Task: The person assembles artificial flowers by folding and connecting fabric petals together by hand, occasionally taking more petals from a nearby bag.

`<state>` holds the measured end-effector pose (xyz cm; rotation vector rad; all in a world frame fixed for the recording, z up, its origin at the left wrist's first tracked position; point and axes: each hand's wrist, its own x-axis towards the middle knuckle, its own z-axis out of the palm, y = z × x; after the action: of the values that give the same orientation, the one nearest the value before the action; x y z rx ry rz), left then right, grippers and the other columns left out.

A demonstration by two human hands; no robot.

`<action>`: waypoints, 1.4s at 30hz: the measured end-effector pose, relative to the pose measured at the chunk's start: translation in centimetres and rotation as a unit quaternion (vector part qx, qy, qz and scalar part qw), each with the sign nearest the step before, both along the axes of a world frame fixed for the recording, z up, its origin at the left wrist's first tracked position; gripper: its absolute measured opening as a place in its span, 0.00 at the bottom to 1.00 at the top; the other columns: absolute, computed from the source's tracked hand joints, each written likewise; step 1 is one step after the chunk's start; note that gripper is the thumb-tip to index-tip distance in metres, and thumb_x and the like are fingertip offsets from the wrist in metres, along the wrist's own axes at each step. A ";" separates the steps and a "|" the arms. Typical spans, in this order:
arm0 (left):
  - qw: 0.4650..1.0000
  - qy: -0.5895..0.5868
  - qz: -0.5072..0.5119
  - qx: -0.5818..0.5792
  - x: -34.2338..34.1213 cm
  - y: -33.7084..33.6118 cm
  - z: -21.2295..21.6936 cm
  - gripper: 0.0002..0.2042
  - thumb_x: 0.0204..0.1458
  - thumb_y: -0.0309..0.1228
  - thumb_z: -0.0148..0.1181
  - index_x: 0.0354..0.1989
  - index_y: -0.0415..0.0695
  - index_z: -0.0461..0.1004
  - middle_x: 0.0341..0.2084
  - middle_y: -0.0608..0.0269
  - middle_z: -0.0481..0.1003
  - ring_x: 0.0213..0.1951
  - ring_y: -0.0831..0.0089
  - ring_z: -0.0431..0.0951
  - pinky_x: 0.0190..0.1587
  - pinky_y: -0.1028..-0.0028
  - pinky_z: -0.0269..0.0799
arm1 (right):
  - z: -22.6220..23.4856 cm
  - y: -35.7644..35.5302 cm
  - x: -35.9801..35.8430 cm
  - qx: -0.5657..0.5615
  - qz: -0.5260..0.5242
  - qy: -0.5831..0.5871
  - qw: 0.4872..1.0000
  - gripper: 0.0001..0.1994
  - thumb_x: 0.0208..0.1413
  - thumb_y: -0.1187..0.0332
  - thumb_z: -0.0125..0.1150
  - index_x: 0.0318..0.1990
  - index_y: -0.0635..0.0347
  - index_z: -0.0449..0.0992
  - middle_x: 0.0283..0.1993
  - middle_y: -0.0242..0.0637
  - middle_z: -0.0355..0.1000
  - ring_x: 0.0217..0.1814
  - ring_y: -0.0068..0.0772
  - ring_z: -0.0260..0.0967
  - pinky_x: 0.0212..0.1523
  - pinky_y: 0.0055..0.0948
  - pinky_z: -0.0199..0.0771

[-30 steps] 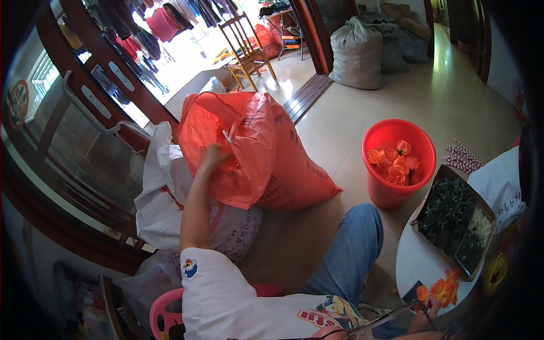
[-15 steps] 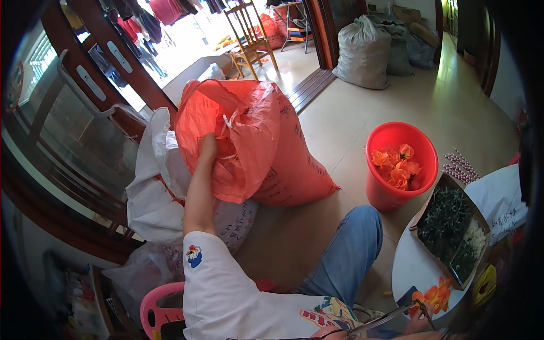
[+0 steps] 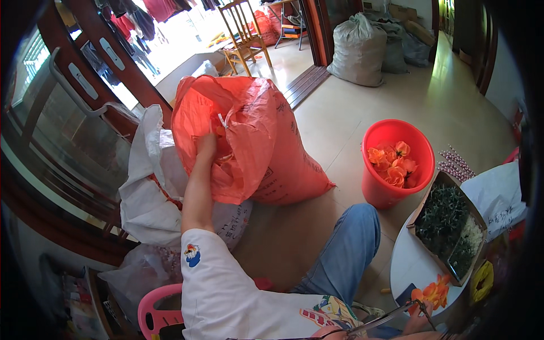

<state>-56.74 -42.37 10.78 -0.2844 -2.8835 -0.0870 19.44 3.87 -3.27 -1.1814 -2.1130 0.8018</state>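
Your left hand [image 3: 207, 148] has dipped deeper into the red sack [image 3: 289, 164], its grip unclear. Your right hand [image 3: 422, 318] clasps orange flowers [image 3: 434, 292].

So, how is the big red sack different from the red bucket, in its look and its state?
The red sack is creased and limp at its mouth; the red bucket has a smooth, firm-looking wall. The sack looks bulkier than the bucket. The left hand reaches into the sack's mouth, while no hand touches the bucket, where orange flowers show. Both are reddish and open.
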 end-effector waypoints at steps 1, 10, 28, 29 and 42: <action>0.998 0.047 -0.035 0.019 0.2 1.4 0.4 0.12 0.52 0.29 0.44 0.35 0.42 0.76 0.32 0.44 0.76 0.38 0.51 0.78 0.39 0.56 0.72 | 0.3 -0.3 0.1 0.001 -0.005 -0.004 1.000 0.03 0.52 0.79 0.49 0.34 0.67 0.66 0.34 0.38 0.64 0.39 0.32 0.63 0.45 0.29 0.64; 0.964 0.194 -0.170 0.056 3.0 2.8 4.9 0.10 0.49 0.27 0.47 0.31 0.45 0.78 0.30 0.47 0.76 0.36 0.51 0.78 0.39 0.58 0.72 | -0.9 0.4 0.4 0.059 0.019 0.000 0.998 0.04 0.50 0.81 0.49 0.34 0.67 0.65 0.33 0.38 0.63 0.38 0.32 0.62 0.45 0.29 0.63; 0.994 0.052 -0.093 0.034 2.9 3.0 5.0 0.10 0.42 0.25 0.55 0.34 0.41 0.78 0.33 0.49 0.77 0.40 0.54 0.77 0.41 0.64 0.72 | 1.3 -0.8 -0.8 -0.014 -0.008 0.009 1.000 0.02 0.53 0.81 0.48 0.34 0.67 0.64 0.32 0.37 0.62 0.34 0.29 0.63 0.39 0.26 0.65; 0.991 0.072 -0.090 0.072 3.1 2.8 5.9 0.12 0.41 0.23 0.55 0.36 0.41 0.77 0.34 0.50 0.77 0.41 0.54 0.77 0.43 0.64 0.71 | 1.0 -0.5 -0.6 -0.016 -0.003 0.009 1.000 0.02 0.53 0.81 0.48 0.34 0.67 0.64 0.32 0.37 0.62 0.34 0.29 0.63 0.39 0.26 0.65; 0.828 0.108 -0.081 0.543 8.8 2.5 13.3 0.12 0.56 0.33 0.55 0.32 0.35 0.75 0.23 0.70 0.72 0.25 0.85 0.68 0.27 0.78 0.62 | 0.1 0.8 -1.1 0.062 0.061 -0.002 0.996 0.06 0.50 0.82 0.50 0.37 0.68 0.68 0.37 0.43 0.65 0.39 0.35 0.64 0.44 0.32 0.66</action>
<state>-47.94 -39.88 24.07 -0.2666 -2.1171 -1.5201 18.33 4.62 -3.18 -0.9972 -2.2216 0.7105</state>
